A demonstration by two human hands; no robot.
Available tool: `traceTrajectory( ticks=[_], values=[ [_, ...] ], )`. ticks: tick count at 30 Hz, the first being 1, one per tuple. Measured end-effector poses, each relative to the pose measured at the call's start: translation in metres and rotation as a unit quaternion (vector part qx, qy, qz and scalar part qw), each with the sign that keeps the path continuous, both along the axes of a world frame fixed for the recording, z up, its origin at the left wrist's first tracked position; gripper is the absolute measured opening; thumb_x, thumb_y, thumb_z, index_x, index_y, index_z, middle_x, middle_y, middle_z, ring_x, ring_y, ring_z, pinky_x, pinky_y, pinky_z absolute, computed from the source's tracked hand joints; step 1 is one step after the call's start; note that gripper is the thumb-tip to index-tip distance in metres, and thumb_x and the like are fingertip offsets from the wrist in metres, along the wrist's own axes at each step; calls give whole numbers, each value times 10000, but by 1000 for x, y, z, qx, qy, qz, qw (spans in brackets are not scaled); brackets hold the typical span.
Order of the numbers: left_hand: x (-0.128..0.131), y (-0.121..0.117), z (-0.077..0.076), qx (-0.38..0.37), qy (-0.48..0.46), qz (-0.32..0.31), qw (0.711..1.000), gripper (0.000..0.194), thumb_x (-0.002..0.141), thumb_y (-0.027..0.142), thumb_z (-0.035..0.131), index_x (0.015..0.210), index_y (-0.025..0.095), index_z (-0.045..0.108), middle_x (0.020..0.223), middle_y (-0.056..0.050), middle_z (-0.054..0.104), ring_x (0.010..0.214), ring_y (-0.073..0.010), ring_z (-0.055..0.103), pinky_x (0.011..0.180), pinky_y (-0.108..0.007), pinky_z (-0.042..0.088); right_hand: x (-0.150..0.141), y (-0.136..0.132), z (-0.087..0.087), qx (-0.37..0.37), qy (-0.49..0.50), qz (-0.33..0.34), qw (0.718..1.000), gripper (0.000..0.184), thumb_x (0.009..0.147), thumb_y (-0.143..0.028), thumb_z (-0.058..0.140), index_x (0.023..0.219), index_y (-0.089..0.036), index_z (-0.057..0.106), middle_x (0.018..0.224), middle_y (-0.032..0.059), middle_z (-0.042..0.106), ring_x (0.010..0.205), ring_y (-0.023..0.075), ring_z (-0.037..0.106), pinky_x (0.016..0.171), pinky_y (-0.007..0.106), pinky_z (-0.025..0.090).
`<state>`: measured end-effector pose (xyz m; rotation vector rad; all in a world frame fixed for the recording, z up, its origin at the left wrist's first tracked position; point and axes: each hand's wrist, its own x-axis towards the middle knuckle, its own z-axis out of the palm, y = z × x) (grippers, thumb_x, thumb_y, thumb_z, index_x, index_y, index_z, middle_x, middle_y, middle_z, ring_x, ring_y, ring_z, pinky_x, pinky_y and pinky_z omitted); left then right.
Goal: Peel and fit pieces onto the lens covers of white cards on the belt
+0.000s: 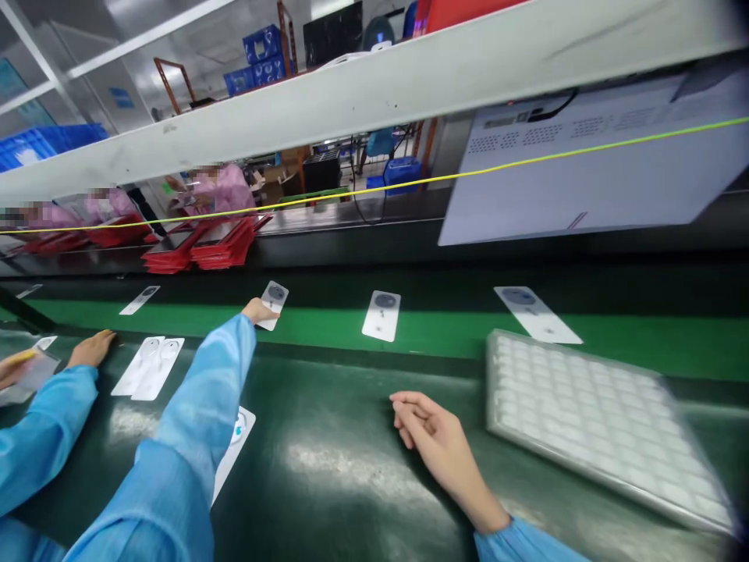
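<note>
My left hand (pixel 256 311) reaches forward to the green conveyor belt (pixel 445 332), its fingertips pinched on the lower edge of a white card with a grey round part (pixel 274 300). My right hand (pixel 434 441) rests on the dark green bench (pixel 339 468) with its fingers loosely bent and nothing in them. It lies just left of a white tray of small cells (pixel 602 421). Another white card (pixel 237 437) lies partly hidden under my left sleeve.
More white cards lie on the belt: one (pixel 381 315) mid-belt, one (pixel 535 314) to the right, one (pixel 140 300) far left. Two white blister pieces (pixel 149 367) lie left of my arm. A co-worker's hands (pixel 90 349) work at the far left. Red stacks (pixel 222 242) stand beyond the belt.
</note>
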<state>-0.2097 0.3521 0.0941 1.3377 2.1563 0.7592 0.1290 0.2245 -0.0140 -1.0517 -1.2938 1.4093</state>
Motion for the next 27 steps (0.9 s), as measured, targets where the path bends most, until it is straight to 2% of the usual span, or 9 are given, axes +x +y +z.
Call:
traceTrajectory(
  ticks=[2,4,7,9,13,17,20,25,27],
  values=[
    [7,-13,3,12,-77,-24,997,323,992,383,665,1200,136,657,1149,-81,691,971,-229,698,841,-403,612,-1,1,1,3,3,-1,1000,599,772,-717,750,932,-142,694,643,14,590,471,118,497,453,261,418],
    [26,-35,-4,17,-147,-55,987,289,1013,336,629,1204,121,648,1125,-96,704,924,-202,704,818,-376,609,-2,2,0,15,3,-4,1000,586,785,-702,746,950,-142,703,669,28,611,501,131,530,482,272,461],
    [73,-87,-30,13,-245,-118,962,308,992,266,617,1227,68,637,1111,-145,732,902,-213,720,796,-344,591,-6,-4,-5,64,-7,-40,997,547,830,-651,732,1050,-150,723,813,76,678,631,163,625,564,284,531],
    [105,-126,-50,2,-296,-166,941,456,871,239,749,1287,98,623,1151,-134,740,929,-242,720,782,-339,581,-8,-10,-7,105,-24,-61,992,505,866,-602,717,1125,-169,735,915,91,686,712,175,653,576,274,541],
    [142,-178,-81,16,-397,-272,876,681,805,212,792,1432,213,525,1229,-74,699,958,-192,664,777,-266,513,-10,-20,-9,178,-91,-77,977,347,927,-464,692,1129,-199,788,813,28,578,634,136,574,517,247,490],
    [147,-190,-93,18,-441,-250,862,631,846,263,767,1395,192,462,1020,-35,683,810,-156,620,689,-241,476,-8,-21,-9,219,-130,-95,962,291,941,-369,696,1170,-219,795,879,38,584,647,125,556,523,251,481],
    [147,-191,-95,28,-453,-244,857,630,882,320,750,1417,188,445,1065,-52,683,881,-171,628,773,-267,497,-6,-19,-7,243,-159,-113,950,244,937,-342,706,1131,-242,816,1018,69,600,671,122,554,522,263,473],
    [149,-193,-96,18,-448,-254,857,615,902,400,740,1427,169,518,1108,-80,700,936,-202,633,819,-297,499,-4,-19,-1,304,-199,-153,919,206,957,-303,678,1093,-267,829,764,0,449,664,149,497,580,293,472],
    [149,-194,-97,21,-441,-259,859,614,912,415,731,1438,174,526,1117,-85,702,959,-216,636,837,-315,510,-2,-19,2,316,-207,-147,914,191,971,-294,658,1037,-255,833,741,0,468,650,151,498,577,295,473]
  ],
)
